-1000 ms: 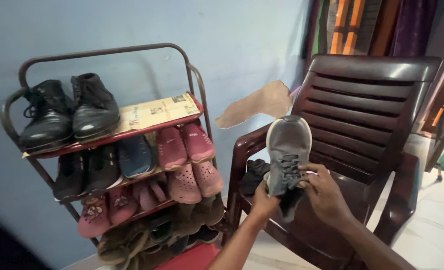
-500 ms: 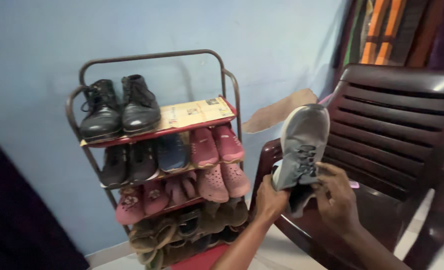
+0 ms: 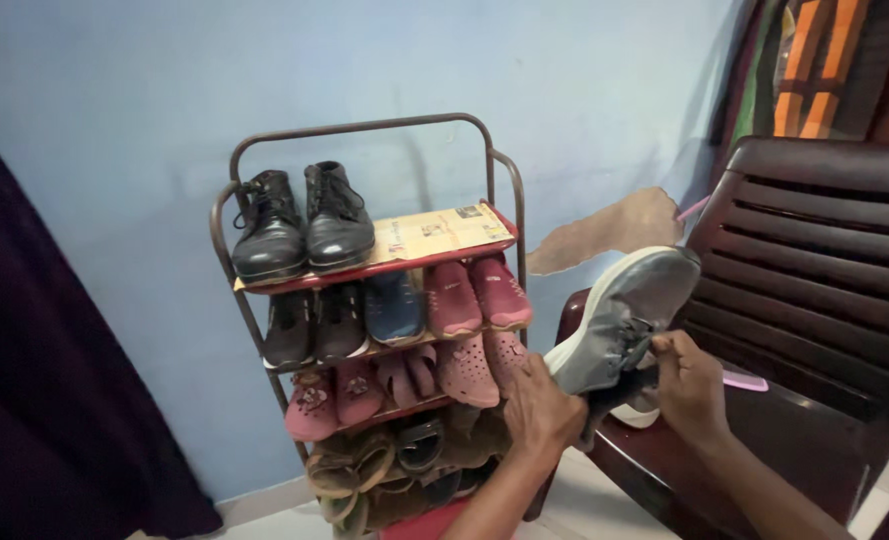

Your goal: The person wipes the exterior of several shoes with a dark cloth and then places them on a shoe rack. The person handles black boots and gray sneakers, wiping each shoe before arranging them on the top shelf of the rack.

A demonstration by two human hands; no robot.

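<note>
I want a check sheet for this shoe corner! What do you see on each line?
Surface: tiled floor, pale, only a small patch shows.
Job's things: grey sneaker, tilted with its toe up to the right, held in front of the brown chair.
Clutter: metal shoe rack full of shoes; black boots and a sheet of newspaper on the top shelf; pink shoes below; sandals at the bottom.
Grips: left hand holds the sneaker at the heel end; right hand holds it by the laces.
Cables: nothing seen.
Surroundings: blue wall with a bare patch; dark curtain at left; striped cloth at top right.
</note>
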